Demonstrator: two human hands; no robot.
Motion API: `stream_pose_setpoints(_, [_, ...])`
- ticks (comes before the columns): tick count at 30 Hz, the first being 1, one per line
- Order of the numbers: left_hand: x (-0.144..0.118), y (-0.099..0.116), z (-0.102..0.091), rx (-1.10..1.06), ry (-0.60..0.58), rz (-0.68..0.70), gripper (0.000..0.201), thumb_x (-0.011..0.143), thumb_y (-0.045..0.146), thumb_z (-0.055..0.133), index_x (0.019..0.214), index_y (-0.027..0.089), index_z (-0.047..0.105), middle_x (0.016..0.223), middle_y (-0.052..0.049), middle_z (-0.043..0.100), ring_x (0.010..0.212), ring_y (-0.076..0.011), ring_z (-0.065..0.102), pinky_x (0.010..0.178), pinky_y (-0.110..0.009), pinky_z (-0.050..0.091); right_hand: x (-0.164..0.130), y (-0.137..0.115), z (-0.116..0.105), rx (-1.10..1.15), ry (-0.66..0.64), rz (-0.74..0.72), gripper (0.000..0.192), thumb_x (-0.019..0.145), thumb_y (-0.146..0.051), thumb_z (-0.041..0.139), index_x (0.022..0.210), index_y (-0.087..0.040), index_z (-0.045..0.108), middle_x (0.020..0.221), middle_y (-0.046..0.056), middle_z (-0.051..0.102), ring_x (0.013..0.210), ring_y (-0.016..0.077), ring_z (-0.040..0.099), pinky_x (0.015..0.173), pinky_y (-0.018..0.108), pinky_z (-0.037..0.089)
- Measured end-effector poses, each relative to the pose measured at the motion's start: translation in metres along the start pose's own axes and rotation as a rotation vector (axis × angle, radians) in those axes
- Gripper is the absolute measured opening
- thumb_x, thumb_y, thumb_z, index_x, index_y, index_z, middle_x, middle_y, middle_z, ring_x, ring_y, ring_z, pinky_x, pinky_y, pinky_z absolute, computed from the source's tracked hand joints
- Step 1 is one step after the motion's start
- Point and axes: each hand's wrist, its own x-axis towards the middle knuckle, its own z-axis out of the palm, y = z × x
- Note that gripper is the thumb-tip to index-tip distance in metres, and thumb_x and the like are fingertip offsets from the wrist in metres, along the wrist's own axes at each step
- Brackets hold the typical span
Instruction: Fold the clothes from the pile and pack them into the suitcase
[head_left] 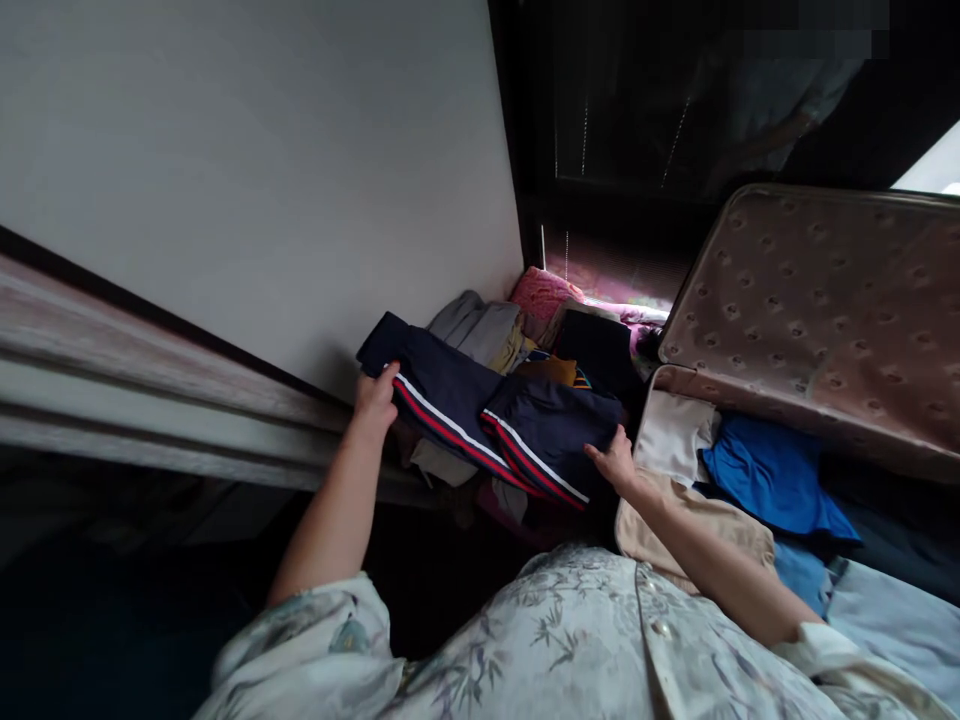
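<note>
A pair of navy track pants (450,385) with white and red side stripes stretches between my two hands, partly folded over itself on the right. My left hand (376,400) grips the left end, thumb on top. At the other end, my right hand (613,459) pinches the fabric near the folded edge. Beneath and behind the pants lies a heap of clothes, with a grey garment (469,322), a mustard piece (551,369) and a dark garment (596,345) showing. The pants hide part of this heap.
To the right an open suitcase (817,300) with patterned pink-brown lining holds clothes, among them a blue garment (776,475) and a beige one (697,520). A pale wall (262,180) rises at the left. A dark glossy panel (622,110) stands behind.
</note>
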Motion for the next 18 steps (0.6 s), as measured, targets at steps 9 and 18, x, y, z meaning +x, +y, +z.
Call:
stream_pose_setpoints(9, [0.012, 0.005, -0.004, -0.214, -0.097, -0.285, 0.028, 0.08, -0.001, 0.067, 0.102, 0.014, 0.075, 0.075, -0.003, 0.075, 0.074, -0.0163, 0.074, 0.092, -0.037, 0.062, -0.04, -0.06, 0.006, -0.341, -0.037, -0.485, 0.072, 0.091, -0.041, 0.054, 0.156, -0.018, 0.035, 0.148, 0.019, 0.044, 0.133, 0.037, 0.044, 0.11, 0.051, 0.038])
stream_pose_setpoints(18, [0.006, 0.001, -0.004, -0.261, -0.159, -0.317, 0.028, 0.077, -0.001, 0.072, 0.101, 0.013, 0.075, 0.077, -0.004, 0.076, 0.078, -0.0188, 0.076, 0.093, -0.039, 0.062, -0.052, -0.152, 0.072, -0.626, -0.366, -0.61, 0.099, 0.083, -0.053, 0.071, 0.163, -0.019, 0.025, 0.158, 0.024, 0.032, 0.133, 0.0424, 0.044, 0.103, 0.05, 0.043])
